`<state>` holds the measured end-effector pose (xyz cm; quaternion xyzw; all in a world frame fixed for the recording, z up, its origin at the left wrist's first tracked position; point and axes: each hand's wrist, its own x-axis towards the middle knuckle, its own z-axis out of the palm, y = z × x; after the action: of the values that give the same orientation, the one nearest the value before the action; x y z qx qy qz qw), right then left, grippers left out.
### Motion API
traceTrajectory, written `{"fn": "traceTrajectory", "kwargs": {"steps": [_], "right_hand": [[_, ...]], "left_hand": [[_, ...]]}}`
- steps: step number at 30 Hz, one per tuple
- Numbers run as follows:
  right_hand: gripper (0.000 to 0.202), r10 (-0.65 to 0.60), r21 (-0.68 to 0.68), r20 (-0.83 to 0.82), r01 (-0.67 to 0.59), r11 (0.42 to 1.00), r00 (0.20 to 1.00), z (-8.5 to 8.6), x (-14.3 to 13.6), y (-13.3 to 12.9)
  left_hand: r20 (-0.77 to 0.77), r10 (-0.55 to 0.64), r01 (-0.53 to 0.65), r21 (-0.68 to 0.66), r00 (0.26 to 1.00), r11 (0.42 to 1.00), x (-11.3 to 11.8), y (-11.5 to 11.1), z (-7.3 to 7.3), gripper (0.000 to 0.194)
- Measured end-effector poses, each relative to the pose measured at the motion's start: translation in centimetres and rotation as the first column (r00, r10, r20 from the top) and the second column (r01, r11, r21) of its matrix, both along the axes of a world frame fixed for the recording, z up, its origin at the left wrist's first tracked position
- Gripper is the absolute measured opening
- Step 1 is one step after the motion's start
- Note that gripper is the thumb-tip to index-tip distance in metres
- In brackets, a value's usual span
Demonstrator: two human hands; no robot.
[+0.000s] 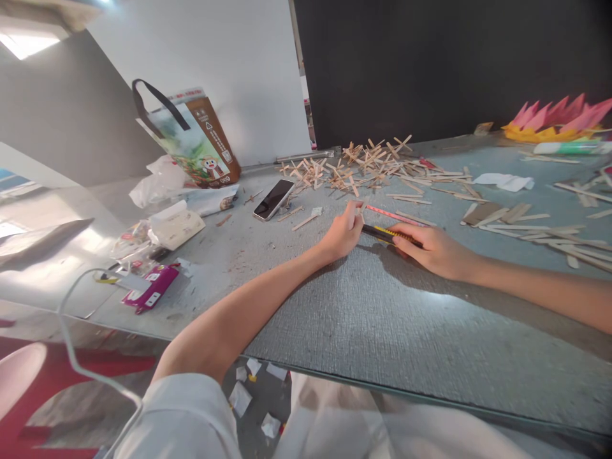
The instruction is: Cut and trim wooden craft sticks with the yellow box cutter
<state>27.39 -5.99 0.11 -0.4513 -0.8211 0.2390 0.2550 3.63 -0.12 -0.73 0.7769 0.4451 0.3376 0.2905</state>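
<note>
My right hand (pixel 433 248) is wrapped round a black and yellow utility knife (pixel 380 233), which points left toward my other hand. My left hand (pixel 347 228) is closed in a pinch; the tip of a thin wooden craft stick (pixel 364 205) shows at its fingers, and the rest is hidden. The knife's front end meets the left fingers, so I cannot tell whether its blade touches the stick. Just behind the knife a narrow pink strip with markings (pixel 394 214) lies on the grey table (pixel 335 319), running behind my right hand.
Loose craft sticks (pixel 377 166) are heaped at the back, with more sticks (pixel 540 233) at right. A phone (pixel 274 200), a carry bag (pixel 196 140) and a purple power strip (pixel 150 288) with a white cable stand left. A pink and yellow paper crown (pixel 557 121) sits back right.
</note>
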Motion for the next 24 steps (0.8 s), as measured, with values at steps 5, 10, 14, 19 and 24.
{"fn": "traceTrajectory", "kwargs": {"steps": [5, 10, 14, 19, 24], "right_hand": [[0.041, -0.001, -0.02, 0.008, 0.001, 1.0, 1.0, 0.13, -0.03, -0.06], [0.041, -0.005, -0.013, 0.019, 0.005, 1.0, 1.0, 0.06, 0.02, 0.0], [0.041, -0.017, -0.019, 0.031, 0.017, 1.0, 0.999, 0.05, 0.06, 0.01], [0.041, -0.022, 0.007, 0.036, 0.021, 1.0, 0.999, 0.14, 0.03, -0.05], [0.041, -0.009, 0.003, 0.036, 0.009, 1.0, 0.999, 0.05, 0.13, 0.04]], "left_hand": [[-0.019, 0.006, -0.005, 0.041, 1.0, 0.999, -0.04, -0.13, 0.21, 0.037], [-0.032, 0.003, -0.001, 0.057, 0.999, 0.998, -0.04, -0.16, 0.21, 0.036], [-0.037, -0.002, 0.004, 0.051, 0.999, 0.999, -0.04, -0.25, 0.24, 0.037], [-0.04, -0.017, 0.019, 0.059, 0.999, 0.998, -0.03, -0.26, 0.24, 0.039], [-0.059, -0.018, 0.021, 0.05, 0.998, 0.999, -0.03, -0.26, 0.27, 0.039]]}}
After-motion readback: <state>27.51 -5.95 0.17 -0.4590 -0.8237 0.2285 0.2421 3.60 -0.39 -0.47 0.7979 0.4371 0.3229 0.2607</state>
